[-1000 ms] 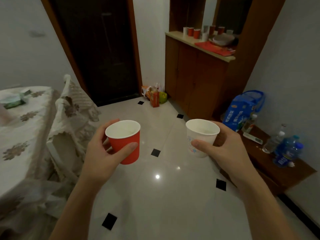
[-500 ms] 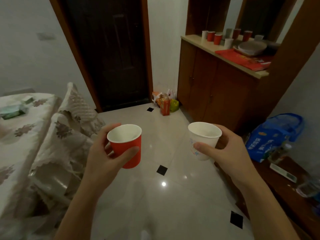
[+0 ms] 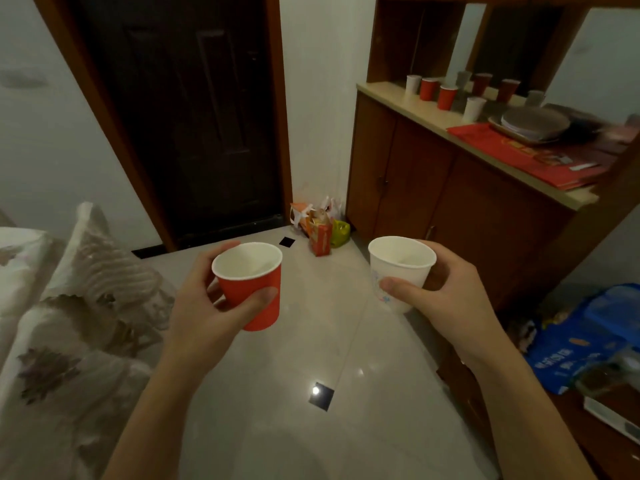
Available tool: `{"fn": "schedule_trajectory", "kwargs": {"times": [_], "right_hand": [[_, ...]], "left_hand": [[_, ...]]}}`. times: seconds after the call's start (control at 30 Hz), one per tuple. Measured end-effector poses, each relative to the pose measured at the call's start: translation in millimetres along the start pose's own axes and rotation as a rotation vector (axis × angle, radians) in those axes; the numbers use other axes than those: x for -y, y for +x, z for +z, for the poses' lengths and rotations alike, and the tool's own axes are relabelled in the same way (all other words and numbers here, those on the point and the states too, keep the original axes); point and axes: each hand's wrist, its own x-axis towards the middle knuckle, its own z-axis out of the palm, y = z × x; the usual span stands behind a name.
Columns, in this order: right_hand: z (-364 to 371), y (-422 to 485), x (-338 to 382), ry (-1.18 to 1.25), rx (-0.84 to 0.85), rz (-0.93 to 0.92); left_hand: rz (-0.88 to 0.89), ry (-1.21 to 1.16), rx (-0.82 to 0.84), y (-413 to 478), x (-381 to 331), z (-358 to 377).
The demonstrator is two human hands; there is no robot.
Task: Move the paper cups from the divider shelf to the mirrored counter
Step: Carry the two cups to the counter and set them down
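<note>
My left hand (image 3: 204,306) grips a red paper cup (image 3: 254,289), upright and empty, held out over the floor. A white paper cup (image 3: 398,271) with a faint print sits upright in my right hand (image 3: 450,299). Ahead on the right stands the mirrored counter (image 3: 391,95), a wooden cabinet with a pale top and a mirror behind. On it stand two white cups (image 3: 413,84) (image 3: 473,108) and two red cups (image 3: 428,88) (image 3: 447,96); their reflections show in the mirror.
A red mat (image 3: 519,154) and a stack of plates (image 3: 535,124) fill the counter's right part. Bags and a carton (image 3: 320,233) sit on the floor by the dark door (image 3: 187,116). Covered chairs (image 3: 79,306) stand left; a blue bag (image 3: 581,344) and low bench lie right.
The counter has come closer and larger in view as I walk toward it. Both hands still hold their cups in the same pose.
</note>
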Motion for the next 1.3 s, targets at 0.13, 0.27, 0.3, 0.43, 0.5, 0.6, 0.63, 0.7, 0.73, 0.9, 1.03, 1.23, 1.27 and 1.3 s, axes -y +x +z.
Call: {"fn": "schedule_trajectory", "kwargs": {"times": [0.13,0.27,0.3,0.43,0.5,0.6,0.63,0.7,0.73,0.9,1.03,1.23,1.27,1.3], "right_hand": [[15,59,-16,-0.021,-0.016,0.003],[23,115,-42,-0.031,-0.019,0.022],[25,129,-49,-0.031,-0.017,0.025],[33,195,-79,-0.033,-0.01,0.022],[34,233,-93,-0.028,-0.011,0.015],[29,294,-111,-0.013,-0.021,-0.001],[26,315,-115,-0.007,-0.028,-0.004],[20,359,-124,0.001,-0.04,-0.011],[16,379,-127,0.005,-0.04,-0.012],[7,467,-147,0.008,-0.059,-0.021],[10,522,-165,0.002,-0.004,-0.005],[21,607,-195,-0.034,-0.01,-0.001],[24,623,-200,-0.044,-0.012,0.001],[28,640,-205,-0.045,-0.013,0.003]], "left_hand": [[-0.005,0.012,0.007,64,21,6],[-0.006,0.033,0.012,120,45,19],[-0.007,0.033,0.017,134,52,23],[-0.031,0.02,0.026,198,77,44],[-0.031,0.006,0.029,234,87,57],[-0.022,-0.001,0.03,292,102,79],[-0.025,0.0,0.028,312,105,87],[-0.014,0.013,0.025,354,110,103],[-0.011,0.022,0.025,374,113,112],[-0.003,0.039,0.026,456,127,143],[-0.001,0.055,0.019,508,140,160],[0.008,0.044,0.048,594,177,186],[0.023,0.051,0.058,610,184,190],[0.037,0.054,0.066,628,190,194]]}}
